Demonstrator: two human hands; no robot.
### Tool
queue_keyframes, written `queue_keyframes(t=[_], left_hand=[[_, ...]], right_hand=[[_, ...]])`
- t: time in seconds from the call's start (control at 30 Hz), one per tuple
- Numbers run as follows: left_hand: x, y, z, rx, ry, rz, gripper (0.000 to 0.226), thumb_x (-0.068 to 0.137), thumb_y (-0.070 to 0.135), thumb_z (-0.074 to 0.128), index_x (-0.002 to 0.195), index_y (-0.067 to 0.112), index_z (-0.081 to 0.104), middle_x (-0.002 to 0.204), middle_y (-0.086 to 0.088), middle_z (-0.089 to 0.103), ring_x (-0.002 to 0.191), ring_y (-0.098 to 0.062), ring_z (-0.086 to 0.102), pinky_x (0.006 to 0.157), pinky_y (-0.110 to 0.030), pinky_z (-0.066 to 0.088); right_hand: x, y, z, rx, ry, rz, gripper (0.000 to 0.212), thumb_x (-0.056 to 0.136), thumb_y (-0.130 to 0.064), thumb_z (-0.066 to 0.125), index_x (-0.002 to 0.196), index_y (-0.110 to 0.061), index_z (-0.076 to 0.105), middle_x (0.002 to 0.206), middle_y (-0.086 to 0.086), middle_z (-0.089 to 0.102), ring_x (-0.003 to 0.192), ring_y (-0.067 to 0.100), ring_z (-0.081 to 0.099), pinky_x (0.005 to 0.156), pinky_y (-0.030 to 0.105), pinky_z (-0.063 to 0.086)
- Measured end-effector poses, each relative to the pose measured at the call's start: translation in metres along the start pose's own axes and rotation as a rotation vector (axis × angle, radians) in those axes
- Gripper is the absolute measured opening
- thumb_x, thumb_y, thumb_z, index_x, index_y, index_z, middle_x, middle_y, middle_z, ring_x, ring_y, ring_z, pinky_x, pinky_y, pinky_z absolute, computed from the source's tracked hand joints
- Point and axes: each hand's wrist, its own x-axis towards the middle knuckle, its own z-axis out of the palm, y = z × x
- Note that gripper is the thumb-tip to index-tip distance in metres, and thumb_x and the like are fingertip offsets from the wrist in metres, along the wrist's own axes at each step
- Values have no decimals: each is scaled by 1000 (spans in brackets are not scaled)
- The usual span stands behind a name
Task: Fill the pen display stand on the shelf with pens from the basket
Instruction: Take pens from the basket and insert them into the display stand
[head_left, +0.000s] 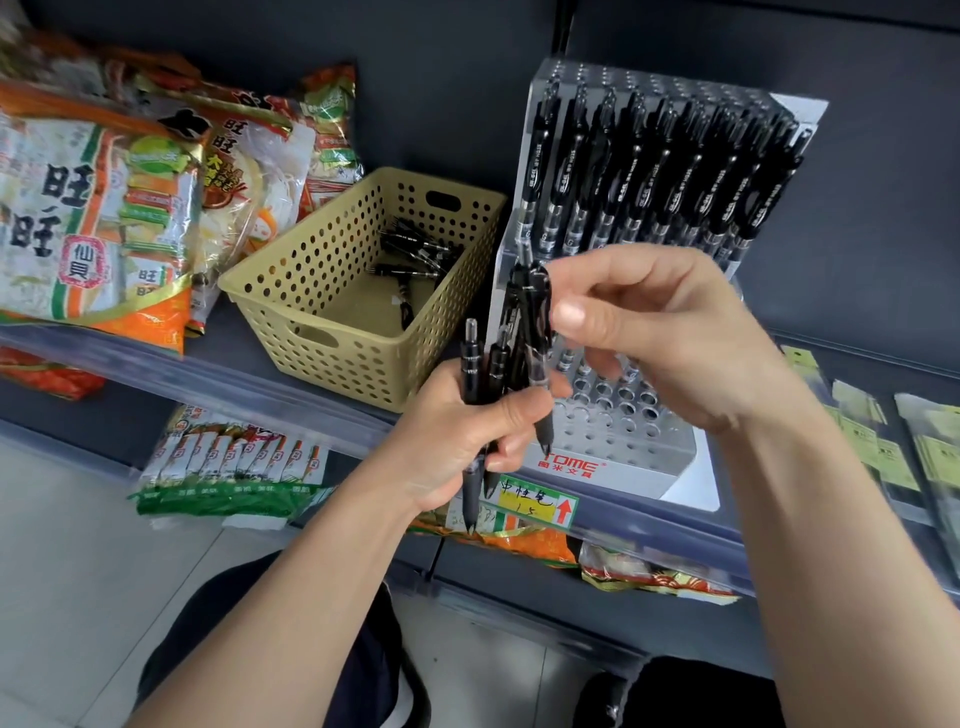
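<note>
A dark grey shelf (224, 332) against a dark back wall (441, 78) carries a tan basket (332, 332) with a few black pens (410, 249) in it. Just beside it on the right is the clear stand (618, 431), its back rows full and its front holes bare. In front of the stand, the left hand (457, 436) grips a bunch (470, 364) of pens, and the right hand (660, 332) pinches one pen (535, 306) of it. Snack bags (93, 197) lie to the left, with pale floor tiles (78, 545) below.
</note>
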Motion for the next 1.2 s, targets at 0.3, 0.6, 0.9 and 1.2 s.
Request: queue_keyframes(t=[0.3,0.6,0.9,1.2], left_hand=[[2,-2,1,17,107,-41,14,80,12,66,94,9,65,67,-2,54,44,-9,40,38,-19,28],[6,0,-3,-149,391,49,24,88,32,53,82,9,46,66,-4,52,48,-14,45,36,-21,32],[8,1,-4,-87,568,111,25,94,29,51,88,5,51,64,-1,56,53,-17,52,42,-27,41],[9,2,-3,-68,599,122,23,93,29,53,88,6,52,66,-2,56,54,-18,54,43,-28,42]], right_hand=[[2,-2,-7,-276,309,-1,14,74,-27,73,71,-16,65,60,0,67,53,11,61,41,19,43],[9,21,5,-694,770,-142,12,82,-28,72,76,-20,65,65,-13,62,61,7,61,63,30,54],[13,32,17,-693,797,-179,11,84,-27,70,79,-20,64,64,-22,55,58,-5,52,63,20,50],[13,38,24,-809,718,-36,17,83,-31,71,76,-16,69,59,-17,56,57,3,57,62,22,50]])
